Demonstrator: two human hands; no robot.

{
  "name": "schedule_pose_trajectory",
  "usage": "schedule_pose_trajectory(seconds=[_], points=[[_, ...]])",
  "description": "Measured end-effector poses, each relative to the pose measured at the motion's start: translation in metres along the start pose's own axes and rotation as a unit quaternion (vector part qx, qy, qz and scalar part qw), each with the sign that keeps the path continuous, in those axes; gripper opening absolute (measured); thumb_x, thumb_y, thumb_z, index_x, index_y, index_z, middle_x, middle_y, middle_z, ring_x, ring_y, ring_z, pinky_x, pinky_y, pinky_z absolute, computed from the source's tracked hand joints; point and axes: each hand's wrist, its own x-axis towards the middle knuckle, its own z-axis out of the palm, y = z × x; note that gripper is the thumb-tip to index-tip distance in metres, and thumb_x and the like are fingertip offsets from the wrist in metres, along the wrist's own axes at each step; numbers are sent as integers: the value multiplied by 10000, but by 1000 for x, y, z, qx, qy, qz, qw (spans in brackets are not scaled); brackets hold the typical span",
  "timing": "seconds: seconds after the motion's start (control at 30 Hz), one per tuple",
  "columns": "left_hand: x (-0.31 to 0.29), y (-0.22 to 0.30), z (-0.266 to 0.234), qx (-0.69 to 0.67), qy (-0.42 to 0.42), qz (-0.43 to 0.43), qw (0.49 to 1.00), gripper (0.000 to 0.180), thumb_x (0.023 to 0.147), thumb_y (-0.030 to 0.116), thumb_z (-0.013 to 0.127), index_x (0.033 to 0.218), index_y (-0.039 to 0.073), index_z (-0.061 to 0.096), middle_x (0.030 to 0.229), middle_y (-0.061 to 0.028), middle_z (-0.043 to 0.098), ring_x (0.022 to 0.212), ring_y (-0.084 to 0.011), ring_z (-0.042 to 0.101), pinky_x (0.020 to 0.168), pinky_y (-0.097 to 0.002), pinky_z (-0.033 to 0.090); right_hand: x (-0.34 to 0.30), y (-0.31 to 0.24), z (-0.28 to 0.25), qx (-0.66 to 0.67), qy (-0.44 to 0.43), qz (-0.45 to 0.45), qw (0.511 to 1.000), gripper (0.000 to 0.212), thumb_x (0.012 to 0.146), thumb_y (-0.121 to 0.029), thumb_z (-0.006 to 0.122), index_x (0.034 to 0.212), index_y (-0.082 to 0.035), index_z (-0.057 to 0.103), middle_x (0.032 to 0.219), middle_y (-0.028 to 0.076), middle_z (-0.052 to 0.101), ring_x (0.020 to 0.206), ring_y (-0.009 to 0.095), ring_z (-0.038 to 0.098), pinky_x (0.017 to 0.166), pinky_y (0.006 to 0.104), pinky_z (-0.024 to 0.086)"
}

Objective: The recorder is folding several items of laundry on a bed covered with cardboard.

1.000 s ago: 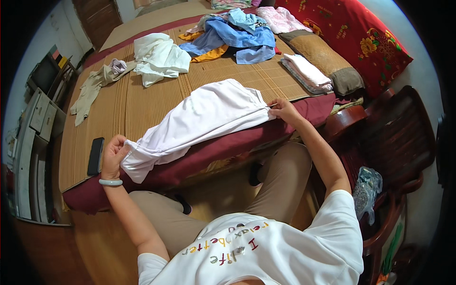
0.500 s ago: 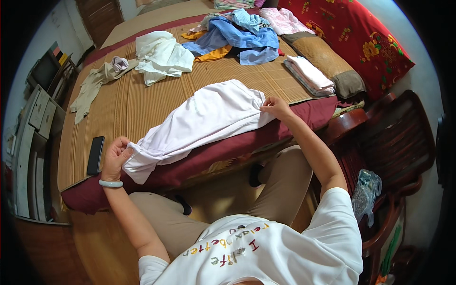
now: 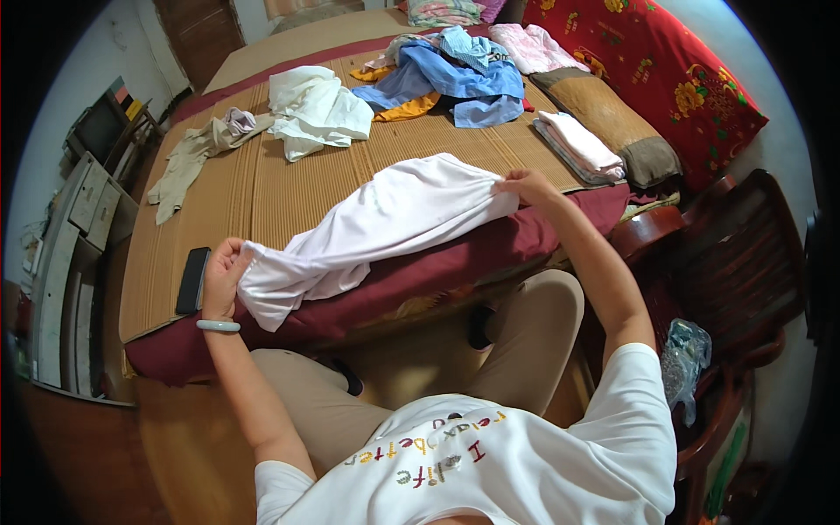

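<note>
A white garment (image 3: 376, 214) is stretched sideways between my two hands at the near edge of the bed; its exact kind I cannot make out. My left hand (image 3: 225, 276), with a pale bangle at the wrist, pinches its left end. At the garment's right end, my right hand (image 3: 528, 185) grips a gathered corner between thumb and fingers. The cloth's middle lies on the bamboo mat (image 3: 262, 192), and its near side drapes over the dark red sheet (image 3: 420, 276). Just left of my left hand lies a black phone (image 3: 192, 281).
Farther back lie a beige garment (image 3: 188, 166), a crumpled white garment (image 3: 317, 114) and a heap of blue clothes (image 3: 446, 79). Folded clothes (image 3: 579, 147) sit at the right beside a brown pillow (image 3: 608, 127). A dark wooden chair (image 3: 731, 254) stands at the right.
My right hand has drawn its corner outward to the right, so the garment is pulled tauter. My left hand still holds its end. The whole view has shifted slightly.
</note>
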Motion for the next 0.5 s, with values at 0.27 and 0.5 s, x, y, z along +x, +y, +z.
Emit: schedule_pose_trajectory(seconds=[0.27,0.5], points=[[44,108,-42,191,201,274,921,182,968,206,657,1023,37,616,870,45,603,786,-31,517,727,-186,423,-8,-125,-64,124,-33,-144,981,161,859,-288,770,921,-169,680,852,-57,646,771,65,578,727,253,423],[38,228,-43,302,164,331,879,165,949,201,683,1002,48,649,880,50,604,812,-27,519,749,-171,418,-42,-187,-65,81,-17,-203,976,156,914,-283,716,917,-137,661,827,-64,622,730,55,568,651,226,464]])
